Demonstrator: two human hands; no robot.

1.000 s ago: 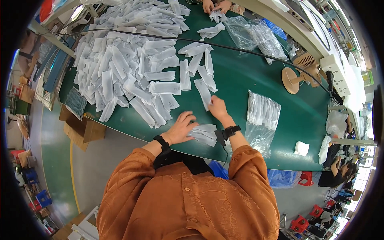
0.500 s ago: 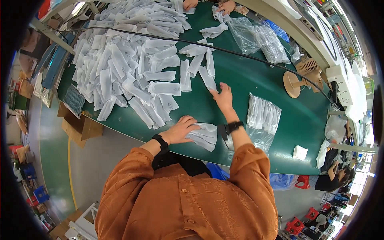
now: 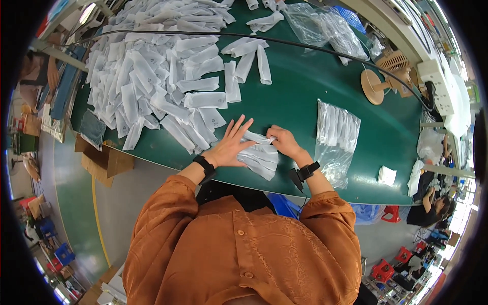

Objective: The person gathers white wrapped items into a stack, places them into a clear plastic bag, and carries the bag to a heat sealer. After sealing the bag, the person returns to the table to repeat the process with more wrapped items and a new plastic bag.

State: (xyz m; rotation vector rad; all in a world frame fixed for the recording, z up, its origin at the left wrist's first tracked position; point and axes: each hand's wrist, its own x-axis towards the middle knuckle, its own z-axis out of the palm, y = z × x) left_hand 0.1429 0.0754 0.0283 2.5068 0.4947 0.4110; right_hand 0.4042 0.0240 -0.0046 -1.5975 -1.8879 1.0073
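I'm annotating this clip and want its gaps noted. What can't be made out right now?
All in the head view:
Left grip: palm side, hidden by its own back.
Pinched packet: one end, covered by the right grip.
Packet pile: far end, cut off by the top edge.

2 hands (image 3: 231, 146), 2 blk wrist straps (image 3: 205, 169), 1 fan (image 3: 394, 62), 1 pwr strip (image 3: 436, 90), dozens wht pkts (image 3: 152, 73)

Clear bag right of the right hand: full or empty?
Partly filled: the far half of the clear bag shows a row of white sleeves; the near half is see-through, no sleeves visible.
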